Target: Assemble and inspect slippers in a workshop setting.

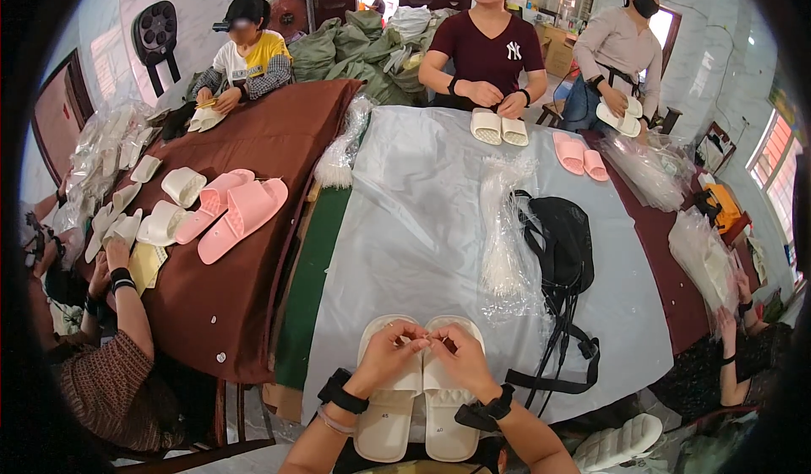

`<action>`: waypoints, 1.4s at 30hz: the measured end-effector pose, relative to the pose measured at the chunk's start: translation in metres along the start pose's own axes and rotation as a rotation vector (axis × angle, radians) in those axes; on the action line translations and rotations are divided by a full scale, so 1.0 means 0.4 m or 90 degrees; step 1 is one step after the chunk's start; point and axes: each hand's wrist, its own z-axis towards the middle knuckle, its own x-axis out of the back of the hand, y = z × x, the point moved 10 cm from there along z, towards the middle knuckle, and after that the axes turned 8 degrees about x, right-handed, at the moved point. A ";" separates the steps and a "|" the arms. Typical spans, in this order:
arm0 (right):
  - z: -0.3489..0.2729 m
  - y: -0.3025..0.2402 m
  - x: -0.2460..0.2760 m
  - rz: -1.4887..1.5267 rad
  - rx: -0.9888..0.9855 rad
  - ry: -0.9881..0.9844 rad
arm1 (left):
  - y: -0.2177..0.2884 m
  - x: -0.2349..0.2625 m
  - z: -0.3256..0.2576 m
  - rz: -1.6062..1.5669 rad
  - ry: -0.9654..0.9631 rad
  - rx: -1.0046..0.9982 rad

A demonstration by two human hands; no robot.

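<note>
A pair of cream slippers lies side by side at the table's near edge, toes pointing away: the left slipper (383,434) and the right slipper (452,437). My left hand (391,356) rests over the left slipper's strap, fingers pinched together. Against it, over the other strap, my right hand (458,356) is pinched too. Their fingertips meet between the two straps; whatever they hold there is too small or hidden to name. Both wrists wear black bands. To the right of the slippers lie a black bag (562,246) with loose straps and a plastic-wrapped bundle of thin white strips (504,242).
A grey sheet (405,212) covers my table. On the brown-covered table (253,305) to the left lie pink slippers (245,216) and several cream ones. Small pink slippers (579,155) sit at far right. Several co-workers handle slippers around the tables; green sacks (346,47) are piled behind.
</note>
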 end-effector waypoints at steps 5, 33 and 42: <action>0.004 -0.015 -0.006 -0.031 -0.013 -0.035 | -0.018 0.019 0.003 -0.008 0.042 -0.014; 0.003 -0.024 -0.002 -0.036 0.014 -0.029 | -0.003 0.030 -0.001 -0.029 0.066 -0.008; 0.005 -0.020 -0.009 -0.048 0.004 -0.044 | -0.008 0.026 0.001 0.070 0.079 -0.040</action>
